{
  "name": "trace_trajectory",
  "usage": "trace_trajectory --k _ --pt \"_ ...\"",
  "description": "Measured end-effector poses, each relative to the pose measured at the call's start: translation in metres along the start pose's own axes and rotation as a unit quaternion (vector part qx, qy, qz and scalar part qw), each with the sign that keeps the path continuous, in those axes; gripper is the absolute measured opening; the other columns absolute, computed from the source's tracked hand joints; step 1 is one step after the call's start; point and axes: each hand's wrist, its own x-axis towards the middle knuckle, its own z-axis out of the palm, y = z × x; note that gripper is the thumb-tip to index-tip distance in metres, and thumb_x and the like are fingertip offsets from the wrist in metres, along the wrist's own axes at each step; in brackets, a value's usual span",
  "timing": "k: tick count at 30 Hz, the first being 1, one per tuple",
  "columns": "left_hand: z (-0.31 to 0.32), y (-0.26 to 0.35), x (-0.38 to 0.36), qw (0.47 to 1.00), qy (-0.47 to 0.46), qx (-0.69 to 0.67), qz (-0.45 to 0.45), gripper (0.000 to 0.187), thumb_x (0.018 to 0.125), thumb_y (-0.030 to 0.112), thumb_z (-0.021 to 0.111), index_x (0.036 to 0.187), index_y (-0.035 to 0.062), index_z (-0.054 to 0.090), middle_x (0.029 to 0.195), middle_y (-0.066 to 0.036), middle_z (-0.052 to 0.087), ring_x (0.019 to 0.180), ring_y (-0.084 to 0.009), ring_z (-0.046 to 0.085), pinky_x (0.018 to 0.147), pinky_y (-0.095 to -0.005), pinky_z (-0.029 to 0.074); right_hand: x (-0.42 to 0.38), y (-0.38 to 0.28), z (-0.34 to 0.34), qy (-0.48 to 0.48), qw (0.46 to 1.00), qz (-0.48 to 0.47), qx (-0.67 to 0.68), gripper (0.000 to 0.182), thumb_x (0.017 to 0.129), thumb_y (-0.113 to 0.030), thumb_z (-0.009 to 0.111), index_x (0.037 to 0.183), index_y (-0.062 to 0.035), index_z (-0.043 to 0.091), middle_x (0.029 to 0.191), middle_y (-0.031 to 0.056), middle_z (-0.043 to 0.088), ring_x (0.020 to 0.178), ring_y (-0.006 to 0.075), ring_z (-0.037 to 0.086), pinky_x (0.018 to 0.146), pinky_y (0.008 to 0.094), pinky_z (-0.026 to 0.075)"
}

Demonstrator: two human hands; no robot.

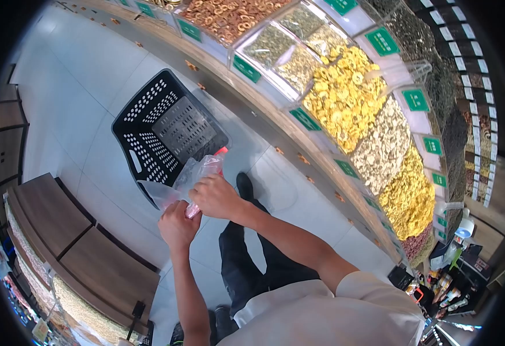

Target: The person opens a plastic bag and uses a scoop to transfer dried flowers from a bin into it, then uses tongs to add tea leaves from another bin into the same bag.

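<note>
Plastic bag (192,179), clear and crinkled with a red strip along one edge, sits pinched between both of my hands directly over the near rim of the black basket (166,130) on the floor. My left hand (177,226) is curled closed on the bag's lower part, just nearer me than the basket. My right hand (218,197) is also closed, thumb and fingers nipping the film a little higher, touching the left hand.

To do this well, I judge the two grips should stay close together on opposite layers of the film and rub or pull apart gently; a hard tug could tear the thin plastic. Keeping it over the basket seems sensible.

Counting: one bag, one basket, two hands, both mine. Beyond the basket runs a long counter (275,124) of dried goods; I count at least three bins of yellow slices (344,95), though the farther ones blur together. On the opposite side of the basket stands one wooden bench-like unit (73,230).
</note>
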Motion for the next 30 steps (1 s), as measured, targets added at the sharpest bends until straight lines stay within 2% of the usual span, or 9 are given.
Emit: trace_trajectory --k 2,4,14,21,23,24,27,29,30 --pt "-0.002 -0.006 0.011 1.000 0.010 -0.018 0.009 0.030 0.068 0.025 0.083 0.069 0.0088 0.057 0.068 -0.011 0.059 0.062 -0.0358 0.062 0.056 -0.0460 0.050 0.012 0.003 -0.002 0.004 1.000 0.001 -0.002 0.010 0.079 -0.019 0.066 0.077 -0.0093 0.068 0.075 0.0097 0.071 0.078 0.0252 0.072 0.077 0.0385 0.051" --pt "-0.001 -0.015 0.020 1.000 0.011 -0.023 0.010 0.030 0.068 0.025 0.082 0.070 0.0089 0.057 0.068 -0.011 0.060 0.062 -0.0359 0.062 0.056 -0.0461 0.050 0.023 0.007 0.002 0.010 1.000 0.005 0.008 0.007 0.073 -0.016 0.068 0.074 -0.0089 0.067 0.075 0.0080 0.068 0.080 0.0261 0.070 0.079 0.0381 0.052" --pt "-0.017 -0.038 0.076 1.000 0.005 0.017 -0.006 0.034 0.073 0.032 0.082 0.070 0.0095 0.057 0.069 -0.011 0.062 0.063 -0.0359 0.065 0.057 -0.0468 0.052 0.091 0.023 -0.009 -0.050 0.999 0.003 -0.015 0.009 0.073 -0.016 0.070 0.077 -0.0082 0.071 0.078 0.0098 0.073 0.084 0.0260 0.073 0.082 0.0377 0.052" --pt "-0.039 -0.063 0.127 1.000 0.000 0.011 -0.002 0.033 0.078 0.034 0.080 0.073 0.0092 0.058 0.071 -0.011 0.063 0.065 -0.0357 0.066 0.058 -0.0466 0.052 0.151 0.036 -0.010 -0.055 0.998 0.010 0.000 0.010 0.072 -0.016 0.071 0.079 -0.0095 0.073 0.081 0.0095 0.074 0.086 0.0270 0.072 0.082 0.0391 0.052" --pt "-0.050 -0.071 0.142 0.999 -0.024 -0.012 -0.017 0.031 0.078 0.030 0.077 0.073 0.0067 0.058 0.073 -0.016 0.064 0.066 -0.0418 0.064 0.059 -0.0513 0.051 0.169 0.035 -0.012 -0.089 0.996 0.022 -0.014 0.010 0.072 -0.017 0.071 0.080 -0.0100 0.073 0.081 0.0078 0.073 0.087 0.0266 0.072 0.082 0.0397 0.052" --pt "-0.054 -0.075 0.148 0.999 -0.025 -0.011 -0.017 0.031 0.078 0.030 0.077 0.073 0.0067 0.058 0.073 -0.016 0.064 0.066 -0.0418 0.064 0.059 -0.0513 0.051 0.177 0.035 -0.011 -0.089 0.996 0.022 -0.012 0.010 0.072 -0.017 0.071 0.080 -0.0100 0.073 0.081 0.0078 0.073 0.087 0.0266 0.072 0.082 0.0397 0.052" --pt "-0.066 -0.086 0.169 1.000 -0.016 -0.014 -0.017 0.031 0.078 0.030 0.077 0.073 0.0067 0.058 0.073 -0.016 0.064 0.066 -0.0420 0.064 0.059 -0.0511 0.051 0.198 0.037 -0.012 -0.058 0.998 0.025 0.017 0.012 0.071 -0.017 0.072 0.078 -0.0081 0.068 0.084 0.0069 0.071 0.093 0.0261 0.070 0.084 0.0389 0.054" --pt "-0.072 -0.094 0.180 0.999 -0.016 -0.027 -0.006 0.031 0.078 0.030 0.077 0.073 0.0064 0.058 0.073 -0.017 0.064 0.067 -0.0423 0.065 0.060 -0.0512 0.051 0.210 0.039 -0.008 0.021 0.999 0.001 0.026 0.011 0.071 -0.019 0.071 0.078 -0.0097 0.070 0.079 0.0074 0.069 0.086 0.0264 0.071 0.081 0.0386 0.051" --pt "-0.074 -0.098 0.186 1.000 -0.015 -0.026 -0.008 0.031 0.078 0.030 0.077 0.073 0.0064 0.058 0.073 -0.017 0.064 0.067 -0.0423 0.065 0.060 -0.0512 0.051 0.215 0.041 -0.006 0.020 0.999 -0.001 0.027 0.011 0.071 -0.019 0.071 0.078 -0.0097 0.070 0.079 0.0074 0.069 0.086 0.0264 0.071 0.081 0.0386 0.051"
